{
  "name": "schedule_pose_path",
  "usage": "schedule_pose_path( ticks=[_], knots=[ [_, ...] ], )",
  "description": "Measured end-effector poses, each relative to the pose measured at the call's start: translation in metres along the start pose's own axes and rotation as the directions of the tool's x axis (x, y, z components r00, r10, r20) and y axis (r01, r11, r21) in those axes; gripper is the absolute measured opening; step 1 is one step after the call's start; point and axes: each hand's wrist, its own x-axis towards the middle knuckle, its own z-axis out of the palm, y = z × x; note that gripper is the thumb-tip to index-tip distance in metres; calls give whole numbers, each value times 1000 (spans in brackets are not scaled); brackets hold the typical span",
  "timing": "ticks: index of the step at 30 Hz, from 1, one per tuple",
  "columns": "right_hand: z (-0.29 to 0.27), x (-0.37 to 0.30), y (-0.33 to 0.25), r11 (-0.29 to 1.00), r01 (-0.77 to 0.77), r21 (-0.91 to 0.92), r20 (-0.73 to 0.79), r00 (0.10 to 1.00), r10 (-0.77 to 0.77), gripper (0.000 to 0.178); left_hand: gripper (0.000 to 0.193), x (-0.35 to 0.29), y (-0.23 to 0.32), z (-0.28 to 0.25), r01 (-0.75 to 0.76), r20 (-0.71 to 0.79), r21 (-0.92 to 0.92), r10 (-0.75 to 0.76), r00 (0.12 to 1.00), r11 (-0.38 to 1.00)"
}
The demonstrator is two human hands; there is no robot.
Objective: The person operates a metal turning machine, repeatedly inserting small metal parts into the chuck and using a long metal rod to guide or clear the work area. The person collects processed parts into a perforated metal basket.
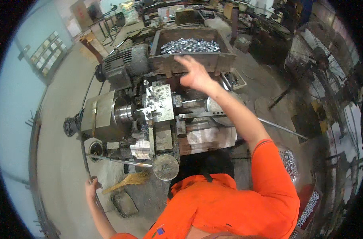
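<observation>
My right hand (195,75) is stretched out over the near side of a wooden bin (189,59), its fingers apart and holding nothing. Small shiny metal parts (191,46) are heaped in that bin. Low on the left is my left hand (92,185), its fingers curled; whatever they may hold is too small to make out. It is near a dark cable (85,157) and the end of a metal lever rod (117,160). Between my arms stands a small lathe, with a round chuck (127,110), a chip-strewn tool slide (162,103) and a round handwheel (165,167).
An electric motor (123,65) sits behind the headstock (99,113). A straw hand broom (129,181) and a dustpan (124,203) lie on the floor. To the right are a large fan (315,55), a long rod (283,128) and a container of metal parts (288,163).
</observation>
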Motion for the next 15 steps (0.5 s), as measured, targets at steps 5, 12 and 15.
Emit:
schedule_pose_path(
  ticks=[5, 12, 15],
  knots=[
    [-27, -119, 34, 979, -158, 128, 255, 959, 121, 47, 26, 0, -4, 9, -102, -151, -13, 99, 984, 995],
    [-153, -342, 134, 734, -679, -8, -268, 709, 653, 38, 42, 49, -106, -77, 222, 125, -411, -187, 974, 884],
    [-218, -492, 155, 422, -864, -274, -445, 503, 741, 29, 45, 59, -12, -11, 214, 206, -180, -176, 963, 960]
  ],
)
